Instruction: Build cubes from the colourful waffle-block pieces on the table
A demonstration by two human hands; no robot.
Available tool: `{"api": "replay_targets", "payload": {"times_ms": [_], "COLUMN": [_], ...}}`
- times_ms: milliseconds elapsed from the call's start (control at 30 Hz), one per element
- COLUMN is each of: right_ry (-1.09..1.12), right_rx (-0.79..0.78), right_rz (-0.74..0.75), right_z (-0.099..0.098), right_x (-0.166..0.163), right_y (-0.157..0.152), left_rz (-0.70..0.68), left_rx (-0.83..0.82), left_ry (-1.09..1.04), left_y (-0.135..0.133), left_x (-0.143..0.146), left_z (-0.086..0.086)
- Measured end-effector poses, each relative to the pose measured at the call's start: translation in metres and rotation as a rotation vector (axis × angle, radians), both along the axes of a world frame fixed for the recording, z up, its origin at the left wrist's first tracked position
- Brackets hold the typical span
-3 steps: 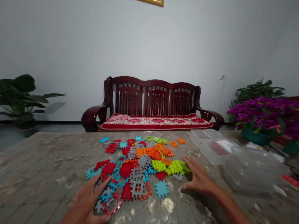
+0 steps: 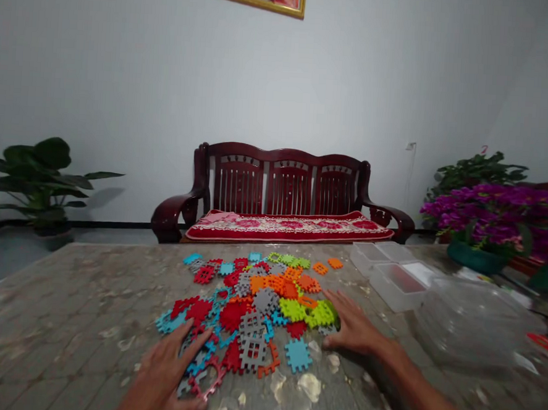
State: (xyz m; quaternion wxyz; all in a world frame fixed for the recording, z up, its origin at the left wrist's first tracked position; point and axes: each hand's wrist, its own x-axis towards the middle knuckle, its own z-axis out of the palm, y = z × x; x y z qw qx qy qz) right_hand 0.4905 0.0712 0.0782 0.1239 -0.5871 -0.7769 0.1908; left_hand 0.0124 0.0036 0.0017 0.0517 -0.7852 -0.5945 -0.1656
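Observation:
A loose heap of flat plastic interlocking tiles with notched edges, in red (image 2: 234, 315), grey (image 2: 252, 350), blue (image 2: 298, 355), orange (image 2: 273, 285) and green (image 2: 320, 313), lies across the table. My left hand (image 2: 164, 371) rests at the heap's near left side, thumb and fingers apart, around a red ring-shaped tile (image 2: 212, 377) and some blue and grey ones. On the right side, my right hand (image 2: 352, 326) has its fingers spread against the green tiles. Its palm side is hidden. Neither hand visibly grips a tile.
Clear plastic boxes (image 2: 396, 287) and a clear lidded container (image 2: 475, 322) stand on the table (image 2: 86, 317) at the right. Behind them is a pot of purple flowers (image 2: 496, 212). Beyond the table stands a wooden bench (image 2: 285, 181); a leafy plant (image 2: 48, 179) is at left.
My right hand has moved slightly left, closer in against the green tiles. My left hand stays nearly in place at the heap's edge. The whole view has shifted a little.

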Motion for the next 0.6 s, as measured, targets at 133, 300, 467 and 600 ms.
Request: {"api": "replay_targets", "payload": {"times_ms": [133, 300, 467, 600], "right_ry": [0.012, 0.074, 0.190, 0.310], "right_rx": [0.138, 0.331, 0.317, 0.305], "right_rz": [0.093, 0.127, 0.036, -0.067], "right_z": [-0.010, -0.020, -0.012, 0.007], "right_x": [-0.017, -0.032, -0.042, -0.063], "right_y": [0.005, 0.008, 0.014, 0.026], "left_rz": [-0.054, -0.109, -0.152, -0.170], "left_rx": [0.046, 0.140, 0.160, 0.114], "left_ry": [-0.016, -0.074, -0.152, -0.256], "left_y": [0.006, 0.013, 0.020, 0.035], "left_x": [0.009, 0.017, 0.032, 0.050], "left_z": [0.008, 0.022, 0.049, 0.073]}}
